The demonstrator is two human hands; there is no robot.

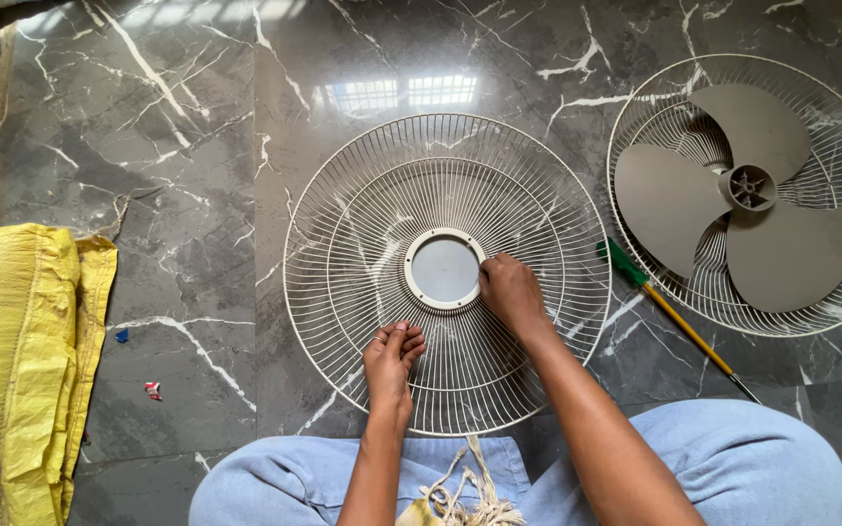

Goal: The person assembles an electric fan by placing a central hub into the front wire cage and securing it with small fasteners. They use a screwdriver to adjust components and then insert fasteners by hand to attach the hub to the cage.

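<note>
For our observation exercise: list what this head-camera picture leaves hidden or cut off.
- Right hand fingertips: curled onto the round white wire fan guard, grip unclear.
- Yellow woven sack: cut by left edge.
- Second wire guard under the grey three-blade propeller: cut by right edge.

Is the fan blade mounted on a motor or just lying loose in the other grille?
Lying loose. The grey fan blade rests flat inside the second grille on the floor, its hub empty, with no motor or stand in view.

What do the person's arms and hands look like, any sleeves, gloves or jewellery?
Both arms are bare to the frame's lower edge, with no sleeves showing. The left hand and right hand wear no gloves, and no rings, watch or bracelets are visible.
</note>
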